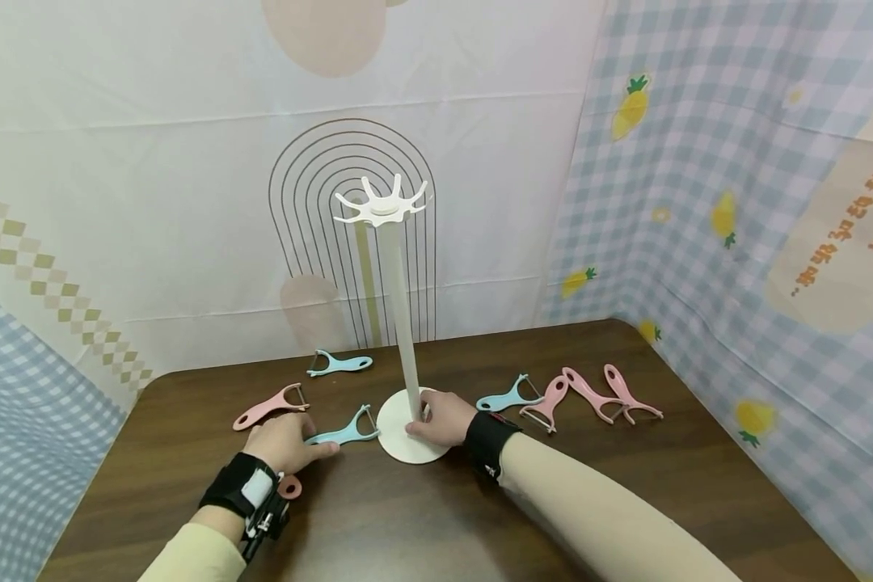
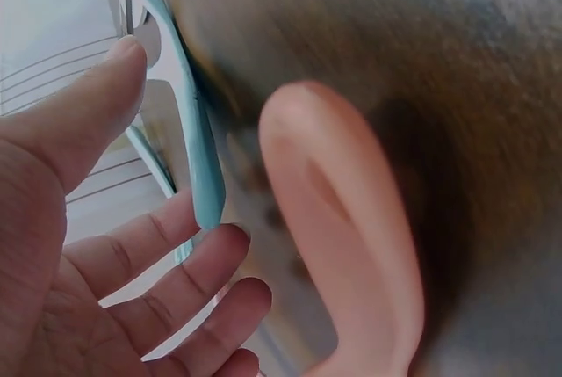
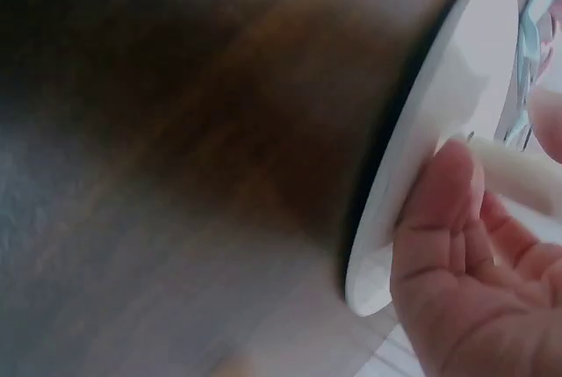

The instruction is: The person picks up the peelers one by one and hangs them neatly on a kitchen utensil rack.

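Note:
A white stand with a round base [image 1: 393,424], a tall pole [image 1: 398,299] and a ring of hooks [image 1: 384,207] on top stands upright on the table. My right hand [image 1: 442,418] holds the pole low down, thumb and fingers around it just above the base. Left of the base lies a light blue peeler [image 1: 345,434]. My left hand [image 1: 282,443] is at its handle, thumb apart from loosely bent fingers; in the left wrist view the handle [image 2: 205,175] ends by the fingertips. Under that wrist shows a pink handle end [image 1: 289,487], the rest hidden.
Beyond the left hand lie a pink peeler [image 1: 262,409] and another blue peeler [image 1: 347,364]. Right of the stand are a blue peeler [image 1: 505,399] and three pink ones, among them one [image 1: 555,393] touching it. Fabric-covered walls [image 1: 480,242] border the wooden table [image 1: 378,525].

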`<action>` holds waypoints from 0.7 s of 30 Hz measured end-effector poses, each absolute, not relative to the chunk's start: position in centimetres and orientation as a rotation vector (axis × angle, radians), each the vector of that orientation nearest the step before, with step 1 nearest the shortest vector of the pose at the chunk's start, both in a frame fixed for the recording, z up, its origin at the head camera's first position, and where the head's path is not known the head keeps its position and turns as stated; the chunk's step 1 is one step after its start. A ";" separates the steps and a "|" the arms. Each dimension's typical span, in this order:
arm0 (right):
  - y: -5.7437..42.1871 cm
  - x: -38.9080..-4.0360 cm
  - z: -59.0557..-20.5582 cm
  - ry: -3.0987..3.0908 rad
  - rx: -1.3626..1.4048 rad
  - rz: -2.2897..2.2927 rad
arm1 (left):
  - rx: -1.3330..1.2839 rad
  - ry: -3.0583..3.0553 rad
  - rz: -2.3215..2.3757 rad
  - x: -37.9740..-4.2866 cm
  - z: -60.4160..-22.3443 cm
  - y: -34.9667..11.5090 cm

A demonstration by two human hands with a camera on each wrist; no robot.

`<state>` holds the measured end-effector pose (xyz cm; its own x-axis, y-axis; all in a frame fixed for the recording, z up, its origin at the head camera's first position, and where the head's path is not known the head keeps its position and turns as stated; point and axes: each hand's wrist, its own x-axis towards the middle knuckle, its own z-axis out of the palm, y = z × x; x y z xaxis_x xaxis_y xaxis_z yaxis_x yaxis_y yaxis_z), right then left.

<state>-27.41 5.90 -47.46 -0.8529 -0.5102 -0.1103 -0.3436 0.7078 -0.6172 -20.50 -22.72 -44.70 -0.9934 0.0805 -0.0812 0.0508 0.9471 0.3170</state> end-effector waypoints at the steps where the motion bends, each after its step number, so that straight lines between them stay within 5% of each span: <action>1: 6.0 -27.7 -47.7 2.626 -0.680 -0.881 | 0.099 3.004 0.485 -20.6 -44.7 -22.7; 21: 5.2 -28.6 -47.2 2.525 -0.527 -0.788 | 0.080 2.964 0.556 -21.0 -45.2 -22.2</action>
<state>-28.56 5.18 -47.18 -0.8301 -0.4738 -0.2939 -0.2226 0.7650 -0.6044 -21.03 -22.18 -45.20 -0.9909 0.0747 -0.1122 0.0290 0.9309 0.3641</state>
